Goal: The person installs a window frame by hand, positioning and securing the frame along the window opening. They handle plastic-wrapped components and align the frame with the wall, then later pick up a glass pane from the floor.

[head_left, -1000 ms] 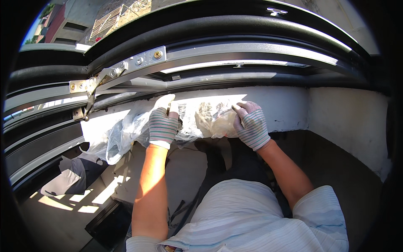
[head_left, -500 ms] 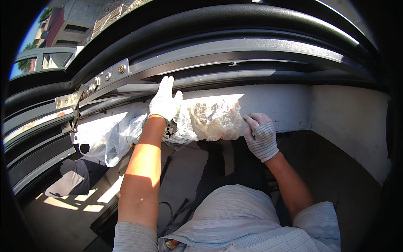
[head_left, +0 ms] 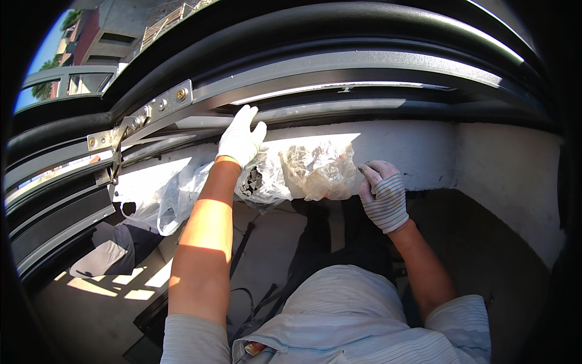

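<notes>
My left hand (head_left: pixel 242 138), in a white glove, reaches over the white ledge (head_left: pixel 418 145). Its fingers are stretched out, with their tips at the lower rail of the dark metal window frame (head_left: pixel 291 76). Below that hand sits a clear plastic bag (head_left: pixel 267 188) with dark small pieces inside. Right of it, a crumpled clear bag (head_left: pixel 318 170) rests on the ledge; its contents are hard to make out. My right hand (head_left: pixel 385 193), in a striped glove, is closed beside this bag. Something small and dark shows at its fingertips, too small to name.
More clear plastic bags (head_left: pixel 176 197) lie at the left of the ledge. A screwed metal bracket (head_left: pixel 180 94) joins the frame bars at left. Grey cloth (head_left: pixel 106 252) hangs below the ledge. Dark straps (head_left: pixel 264 297) lie on the floor by my body.
The whole view has shifted slightly. My left hand stays at the frame's lower rail, and the dark pieces in the bag below show more. The right hand remains closed beside the crumpled bag.
</notes>
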`<state>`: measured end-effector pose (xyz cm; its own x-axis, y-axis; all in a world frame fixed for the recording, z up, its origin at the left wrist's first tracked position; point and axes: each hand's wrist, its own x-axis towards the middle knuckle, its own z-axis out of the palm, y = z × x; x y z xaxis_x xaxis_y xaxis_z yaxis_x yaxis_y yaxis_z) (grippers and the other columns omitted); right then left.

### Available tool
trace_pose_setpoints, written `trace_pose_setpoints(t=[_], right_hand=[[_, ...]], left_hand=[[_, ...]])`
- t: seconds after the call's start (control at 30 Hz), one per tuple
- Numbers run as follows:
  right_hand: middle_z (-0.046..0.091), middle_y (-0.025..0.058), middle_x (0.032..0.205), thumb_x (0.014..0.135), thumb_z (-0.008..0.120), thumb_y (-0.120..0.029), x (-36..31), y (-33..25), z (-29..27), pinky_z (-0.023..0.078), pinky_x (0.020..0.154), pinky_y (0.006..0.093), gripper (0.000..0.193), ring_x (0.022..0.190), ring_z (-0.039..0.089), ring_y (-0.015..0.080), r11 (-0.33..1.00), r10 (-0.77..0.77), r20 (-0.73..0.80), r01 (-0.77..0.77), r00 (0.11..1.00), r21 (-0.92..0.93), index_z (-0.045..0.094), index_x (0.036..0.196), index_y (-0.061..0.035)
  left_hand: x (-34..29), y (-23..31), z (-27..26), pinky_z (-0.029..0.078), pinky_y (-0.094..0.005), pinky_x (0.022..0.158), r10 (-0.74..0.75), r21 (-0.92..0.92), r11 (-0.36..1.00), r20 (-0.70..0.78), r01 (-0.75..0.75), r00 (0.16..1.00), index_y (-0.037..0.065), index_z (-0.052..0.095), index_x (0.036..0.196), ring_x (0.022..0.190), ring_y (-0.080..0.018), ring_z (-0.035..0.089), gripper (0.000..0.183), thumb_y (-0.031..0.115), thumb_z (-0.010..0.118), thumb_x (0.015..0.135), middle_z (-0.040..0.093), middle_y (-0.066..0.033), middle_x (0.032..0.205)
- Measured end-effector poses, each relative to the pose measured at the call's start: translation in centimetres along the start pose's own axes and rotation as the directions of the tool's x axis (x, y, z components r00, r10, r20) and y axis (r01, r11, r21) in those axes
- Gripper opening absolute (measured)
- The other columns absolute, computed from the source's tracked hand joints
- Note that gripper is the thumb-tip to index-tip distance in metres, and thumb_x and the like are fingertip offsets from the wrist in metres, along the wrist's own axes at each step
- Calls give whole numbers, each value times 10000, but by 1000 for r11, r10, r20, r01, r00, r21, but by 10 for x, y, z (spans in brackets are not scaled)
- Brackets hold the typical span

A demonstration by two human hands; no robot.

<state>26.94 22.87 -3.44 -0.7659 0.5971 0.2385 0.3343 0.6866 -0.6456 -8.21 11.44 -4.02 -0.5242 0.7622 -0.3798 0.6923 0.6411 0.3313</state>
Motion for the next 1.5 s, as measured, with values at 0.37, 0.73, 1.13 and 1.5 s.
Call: trace_pose_setpoints(t=[0.37, 0.73, 1.13, 1.5], right_hand=[[683, 140, 1033, 814, 648, 9, 50, -55, -1, 544, 830, 402, 253, 925, 647, 327, 987, -116, -68, 123, 991, 103, 689, 1059, -38], [723, 195, 995, 924, 634, -308, 91, -140, 148, 542, 864, 448, 316, 956, 688, 382, 990, 83, 706, -140, 703, 23, 699, 1079, -41], [725, 180, 982, 893, 658, -423, 84, -149, 157, 545, 853, 421, 490, 943, 698, 356, 948, 267, 704, -312, 658, -69, 666, 1219, -58], [658, 25, 1030, 863, 791, -215, 39, -123, 57, 527, 821, 262, 512, 890, 602, 97, 587, 82, 583, -512, 809, 628, 633, 1311, -23]], left_hand=[[-127, -5, 2, 523, -250, 788, -402, -695, 719, -440, -20, 803, -6, 637, 1271, 825, -94, 630, 283, 81, 567, 1011, 695, -72, 1075], [-296, -19, 112, 537, -248, 755, -667, -864, 393, -33, 315, 744, -26, 654, 1211, 817, -91, 611, 258, 107, 569, 1007, 686, -96, 1061], [-318, -29, 113, 510, -236, 719, -683, -891, 274, 84, 362, 725, -7, 659, 1222, 777, -85, 615, 272, 147, 571, 1015, 682, -70, 1009], [-267, 19, 59, 515, -234, 725, -527, -916, 368, -66, 158, 847, -14, 674, 1180, 787, -72, 603, 238, 118, 634, 985, 684, -52, 966]])
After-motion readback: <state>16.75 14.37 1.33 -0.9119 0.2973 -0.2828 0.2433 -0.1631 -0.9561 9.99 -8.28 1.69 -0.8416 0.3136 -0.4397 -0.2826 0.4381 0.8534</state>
